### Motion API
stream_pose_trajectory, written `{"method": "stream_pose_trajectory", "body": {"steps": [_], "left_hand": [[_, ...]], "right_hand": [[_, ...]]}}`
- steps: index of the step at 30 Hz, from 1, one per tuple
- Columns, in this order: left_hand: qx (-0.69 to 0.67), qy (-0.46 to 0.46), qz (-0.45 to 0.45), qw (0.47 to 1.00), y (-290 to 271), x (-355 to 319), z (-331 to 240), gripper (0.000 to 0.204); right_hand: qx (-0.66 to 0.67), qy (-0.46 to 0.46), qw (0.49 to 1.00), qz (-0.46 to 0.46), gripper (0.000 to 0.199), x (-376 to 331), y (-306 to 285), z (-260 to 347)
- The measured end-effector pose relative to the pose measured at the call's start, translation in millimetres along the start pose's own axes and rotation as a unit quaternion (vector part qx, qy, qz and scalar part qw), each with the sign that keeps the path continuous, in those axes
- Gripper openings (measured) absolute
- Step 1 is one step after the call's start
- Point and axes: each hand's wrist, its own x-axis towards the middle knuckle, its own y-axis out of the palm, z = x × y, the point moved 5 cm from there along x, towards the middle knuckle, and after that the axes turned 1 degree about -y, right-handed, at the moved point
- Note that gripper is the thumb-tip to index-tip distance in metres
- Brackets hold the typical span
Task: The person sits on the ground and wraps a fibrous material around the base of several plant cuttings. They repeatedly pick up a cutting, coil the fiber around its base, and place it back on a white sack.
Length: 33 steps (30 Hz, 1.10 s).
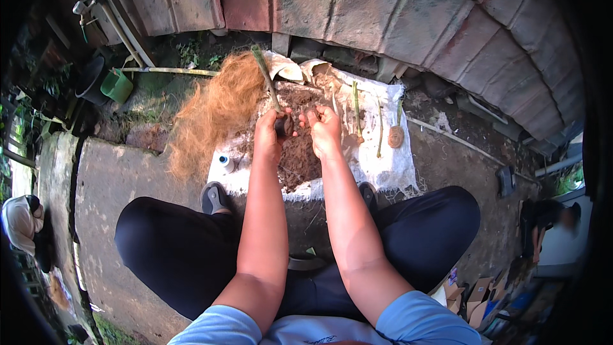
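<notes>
My left hand (268,135) is closed round the lower end of a green stem cutting (264,71), which stands tilted with its top away from me. Dark, moist soil (281,126) is packed about the cutting's base, against my fingers. Close beside it, my right hand (326,130) has its fingers curled in, with dark soil at the fingertips. Both hands are over a heap of loose brown soil (300,161) on a white sack sheet (389,176). Right of the heap lie a thick green cutting (355,108), a thinner one (380,129) and one with a brown ball (396,136) at its base.
A big tuft of tan coconut fibre (214,112) covers the sheet's left side. Near it stands a small white bottle (225,163). Roof tiles (377,9) edge the far side; a green bucket (117,86) sits far left. Other people (24,222) are at both sides.
</notes>
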Motion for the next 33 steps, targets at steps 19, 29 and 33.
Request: {"method": "stream_pose_trajectory", "body": {"steps": [19,29,33], "left_hand": [[-0.005,0.021,0.022,1.000,14.1,4.7,6.8,0.038],[-0.063,-0.020,0.073,0.995,15.4,6.8,6.4,0.039],[0.073,0.048,0.059,0.994,27.5,-2.6,0.9,0.041]], "right_hand": [[0.032,0.018,0.996,0.082,0.028,-11.4,-3.4,41.9],[0.006,0.018,0.986,0.166,0.020,-21.2,17.7,61.3],[0.015,-0.004,0.989,0.145,0.017,-15.2,10.4,63.5]]}}
